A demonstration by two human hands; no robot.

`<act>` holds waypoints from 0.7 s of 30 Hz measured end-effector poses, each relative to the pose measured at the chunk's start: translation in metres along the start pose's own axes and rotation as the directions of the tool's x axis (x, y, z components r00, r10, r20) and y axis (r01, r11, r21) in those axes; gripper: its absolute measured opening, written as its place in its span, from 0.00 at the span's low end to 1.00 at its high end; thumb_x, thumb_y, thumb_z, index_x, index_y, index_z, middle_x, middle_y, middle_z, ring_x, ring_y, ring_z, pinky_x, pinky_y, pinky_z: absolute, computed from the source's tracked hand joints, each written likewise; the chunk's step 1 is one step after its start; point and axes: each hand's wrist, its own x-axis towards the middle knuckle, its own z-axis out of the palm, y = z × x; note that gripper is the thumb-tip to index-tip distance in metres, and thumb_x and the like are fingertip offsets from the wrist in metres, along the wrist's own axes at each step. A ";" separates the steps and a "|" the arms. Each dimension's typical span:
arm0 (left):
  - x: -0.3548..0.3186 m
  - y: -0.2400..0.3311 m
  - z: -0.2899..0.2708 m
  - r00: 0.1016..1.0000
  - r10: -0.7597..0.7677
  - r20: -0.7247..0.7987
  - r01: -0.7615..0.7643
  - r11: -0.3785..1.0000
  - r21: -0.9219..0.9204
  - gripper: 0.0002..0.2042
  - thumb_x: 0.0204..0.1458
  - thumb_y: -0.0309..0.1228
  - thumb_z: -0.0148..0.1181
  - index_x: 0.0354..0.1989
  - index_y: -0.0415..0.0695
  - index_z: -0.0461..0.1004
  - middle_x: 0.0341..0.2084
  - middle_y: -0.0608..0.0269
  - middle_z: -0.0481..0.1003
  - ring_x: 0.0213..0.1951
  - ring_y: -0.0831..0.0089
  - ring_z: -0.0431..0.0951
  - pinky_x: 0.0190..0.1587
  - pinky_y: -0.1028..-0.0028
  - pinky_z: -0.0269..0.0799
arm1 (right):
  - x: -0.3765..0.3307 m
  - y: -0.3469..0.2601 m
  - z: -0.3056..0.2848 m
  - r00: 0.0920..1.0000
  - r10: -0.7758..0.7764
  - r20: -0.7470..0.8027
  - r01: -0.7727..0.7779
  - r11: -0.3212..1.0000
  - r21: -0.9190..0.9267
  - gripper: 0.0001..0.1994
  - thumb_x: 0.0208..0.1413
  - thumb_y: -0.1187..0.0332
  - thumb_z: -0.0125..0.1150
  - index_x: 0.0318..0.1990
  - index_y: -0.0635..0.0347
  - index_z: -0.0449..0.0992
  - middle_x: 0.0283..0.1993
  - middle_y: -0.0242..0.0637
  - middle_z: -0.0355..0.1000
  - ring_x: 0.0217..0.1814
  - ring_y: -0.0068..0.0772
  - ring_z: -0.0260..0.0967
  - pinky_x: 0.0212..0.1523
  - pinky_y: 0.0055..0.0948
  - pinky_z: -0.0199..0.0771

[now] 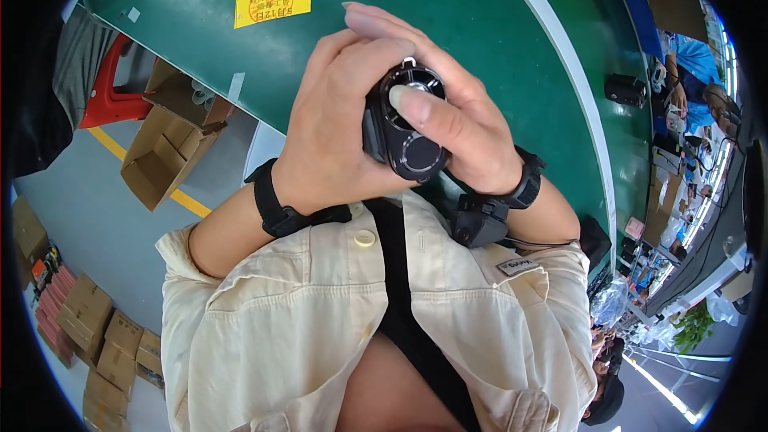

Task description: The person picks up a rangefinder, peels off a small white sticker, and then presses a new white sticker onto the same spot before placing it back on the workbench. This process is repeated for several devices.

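Between my two hands, in front of my chest, is a small black handheld device (422, 154) with rounded ends, a round dial-like part and a metal loop at its top. I cannot make out its exact kind. My left hand (324, 116) wraps round its left side, fingers curled behind it. My right hand (472, 124) closes on the other side, with its thumb pressed on the upper round part. Both wrists wear black straps, and a small black box (480, 222) hangs at the right one. The fingers hide the device's far side.
The green table (512, 48) carries a yellow printed slip (273, 2). A white strip (578, 72) divides it from a stretch with a black device (626, 90). Open cardboard boxes (164, 152) and a red stool (108, 96) stand left. People (696, 64) are at a bench far right.
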 end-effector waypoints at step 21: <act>0.000 0.002 -0.014 0.999 0.024 0.029 -0.023 0.998 -0.064 0.39 0.27 0.28 0.75 0.55 0.44 0.63 0.45 0.54 0.71 0.45 0.52 0.72 0.52 0.56 0.63 | 0.003 -0.008 0.005 0.995 0.097 0.018 -0.098 0.992 0.074 0.30 0.58 0.67 0.59 0.66 0.66 0.58 0.70 0.50 0.51 0.73 0.39 0.47 0.69 0.36 0.50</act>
